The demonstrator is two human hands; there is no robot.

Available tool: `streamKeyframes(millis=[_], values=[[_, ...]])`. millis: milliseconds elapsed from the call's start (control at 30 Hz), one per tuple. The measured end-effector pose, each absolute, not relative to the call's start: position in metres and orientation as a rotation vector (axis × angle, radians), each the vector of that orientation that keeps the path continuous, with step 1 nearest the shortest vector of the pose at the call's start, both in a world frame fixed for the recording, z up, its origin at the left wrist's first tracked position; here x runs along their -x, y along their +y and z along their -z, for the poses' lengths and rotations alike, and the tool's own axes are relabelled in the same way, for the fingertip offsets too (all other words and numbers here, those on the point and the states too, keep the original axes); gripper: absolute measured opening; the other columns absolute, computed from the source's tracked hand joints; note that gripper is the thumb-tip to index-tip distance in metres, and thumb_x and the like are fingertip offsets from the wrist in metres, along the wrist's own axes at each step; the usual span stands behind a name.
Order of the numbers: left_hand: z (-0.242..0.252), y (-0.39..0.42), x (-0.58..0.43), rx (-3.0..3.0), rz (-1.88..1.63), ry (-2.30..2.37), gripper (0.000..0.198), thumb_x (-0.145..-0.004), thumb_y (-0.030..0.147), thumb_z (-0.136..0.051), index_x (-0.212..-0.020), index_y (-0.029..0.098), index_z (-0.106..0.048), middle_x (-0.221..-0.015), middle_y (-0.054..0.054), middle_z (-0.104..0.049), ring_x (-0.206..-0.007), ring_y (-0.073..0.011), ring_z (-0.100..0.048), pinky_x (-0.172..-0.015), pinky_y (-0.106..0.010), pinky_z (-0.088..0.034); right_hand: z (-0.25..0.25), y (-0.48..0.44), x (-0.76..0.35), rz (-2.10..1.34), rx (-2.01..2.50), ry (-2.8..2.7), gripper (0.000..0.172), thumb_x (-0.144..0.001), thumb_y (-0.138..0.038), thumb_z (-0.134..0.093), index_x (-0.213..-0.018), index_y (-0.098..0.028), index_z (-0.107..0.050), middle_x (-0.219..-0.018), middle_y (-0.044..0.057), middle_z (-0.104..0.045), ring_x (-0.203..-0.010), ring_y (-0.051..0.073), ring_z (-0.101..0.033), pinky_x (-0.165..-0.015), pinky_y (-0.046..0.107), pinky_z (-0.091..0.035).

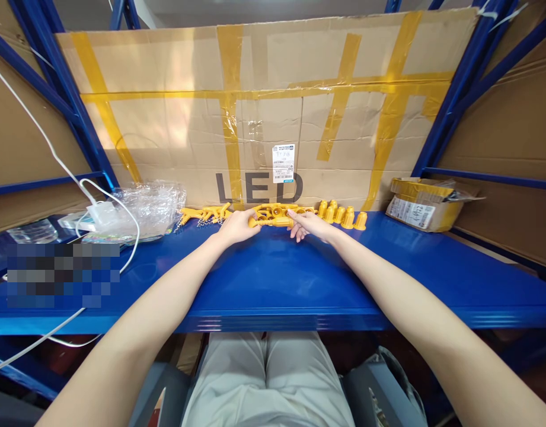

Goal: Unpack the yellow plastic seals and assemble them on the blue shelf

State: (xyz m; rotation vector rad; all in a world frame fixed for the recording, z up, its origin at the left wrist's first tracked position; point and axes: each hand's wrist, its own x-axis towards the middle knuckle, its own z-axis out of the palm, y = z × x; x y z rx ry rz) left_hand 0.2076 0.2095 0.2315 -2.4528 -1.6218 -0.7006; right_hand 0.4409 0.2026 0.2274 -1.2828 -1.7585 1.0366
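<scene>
Both my hands are at the back of the blue shelf, with a yellow plastic part held lengthwise between them. It has a narrow end at the left and a wider, ribbed end at the right. My left hand pinches the narrow end. The thumb and fingers of my right hand close on the wide end, its lower fingers curled loosely below. Just behind lie more yellow parts with round open ends. Left of my left hand is a pile of yellow branched pieces with small metal chains. Several yellow bell-shaped caps stand at the right.
A large taped cardboard sheet marked LED backs the blue shelf. Clear plastic bags, a white plug and cables are at the left, near a blurred-out patch. A small open carton sits at the right.
</scene>
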Motion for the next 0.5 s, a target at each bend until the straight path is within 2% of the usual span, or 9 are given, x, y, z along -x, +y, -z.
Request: streamKeyframes(millis=[100, 167, 267, 333, 400, 467, 500], values=[[-0.232, 0.21, -0.208, 2.465, 0.72, -1.623, 0.035, -0.076, 0.044, -0.055, -0.1, 0.021, -0.064, -0.087, -0.006, -0.07, -0.085, -0.0252, -0.066, -0.073, -0.033, -0.049, -0.229, 0.202, -0.44, -1.072, 1.336, -1.741, 0.062, -0.093, -0.063, -0.036, -0.07, -0.011, -0.061, -0.059, 0.011, -0.068, -0.04, 0.011, -0.058, -0.04, 0.019, -0.044], [-0.231, 0.21, -0.207, 2.469, 0.724, -1.632, 0.034, -0.076, 0.044, -0.055, -0.099, 0.021, -0.064, -0.087, -0.005, -0.07, -0.086, -0.0256, -0.065, -0.072, -0.033, -0.049, -0.229, 0.201, -0.442, -1.14, 1.351, -1.711, 0.059, -0.093, -0.062, -0.036, -0.077, -0.011, -0.061, -0.067, 0.012, -0.071, -0.045, 0.012, -0.061, -0.042, 0.02, -0.046], [-0.23, 0.212, -0.205, 2.469, 0.716, -1.649, 0.031, -0.076, 0.043, -0.056, -0.097, 0.021, -0.064, -0.086, -0.005, -0.07, -0.086, -0.0258, -0.065, -0.072, -0.033, -0.049, -0.229, 0.201, -0.448, -1.227, 1.258, -1.7, 0.036, -0.088, -0.047, -0.061, -0.1, -0.014, -0.06, -0.089, 0.01, -0.073, -0.06, 0.013, -0.068, -0.05, 0.02, -0.052], [-0.23, 0.212, -0.204, 2.463, 0.709, -1.649, 0.03, -0.076, 0.042, -0.055, -0.096, 0.021, -0.063, -0.087, -0.005, -0.07, -0.086, -0.0255, -0.065, -0.072, -0.033, -0.049, -0.228, 0.201, -0.452, -1.223, 1.174, -1.71, 0.039, -0.079, -0.03, -0.076, -0.11, -0.016, -0.057, -0.094, 0.007, -0.071, -0.065, 0.012, -0.069, -0.056, 0.02, -0.054], [-0.231, 0.211, -0.204, 2.453, 0.692, -1.631, 0.03, -0.077, 0.042, -0.055, -0.097, 0.022, -0.063, -0.088, -0.005, -0.07, -0.087, -0.0256, -0.065, -0.073, -0.033, -0.049, -0.228, 0.201, -0.453, -1.196, 1.141, -1.713, 0.038, -0.075, -0.023, -0.079, -0.105, -0.015, -0.058, -0.09, 0.005, -0.07, -0.062, 0.01, -0.067, -0.055, 0.018, -0.053], [-0.232, 0.209, -0.205, 2.441, 0.667, -1.603, 0.03, -0.077, 0.042, -0.054, -0.098, 0.022, -0.064, -0.091, -0.005, -0.071, -0.089, -0.0261, -0.065, -0.076, -0.035, -0.049, -0.228, 0.2, -0.452, -1.2, 1.141, -1.713, 0.024, -0.081, -0.03, -0.074, -0.091, -0.013, -0.06, -0.08, 0.005, -0.069, -0.056, 0.008, -0.063, -0.052, 0.016, -0.05], [-0.233, 0.207, -0.206, 2.434, 0.658, -1.592, 0.03, -0.078, 0.042, -0.053, -0.099, 0.023, -0.064, -0.093, -0.006, -0.071, -0.089, -0.0264, -0.065, -0.077, -0.035, -0.049, -0.228, 0.2, -0.45, -1.212, 1.153, -1.71, 0.026, -0.085, -0.036, -0.069, -0.083, -0.012, -0.06, -0.074, 0.005, -0.069, -0.052, 0.007, -0.061, -0.049, 0.016, -0.049]])
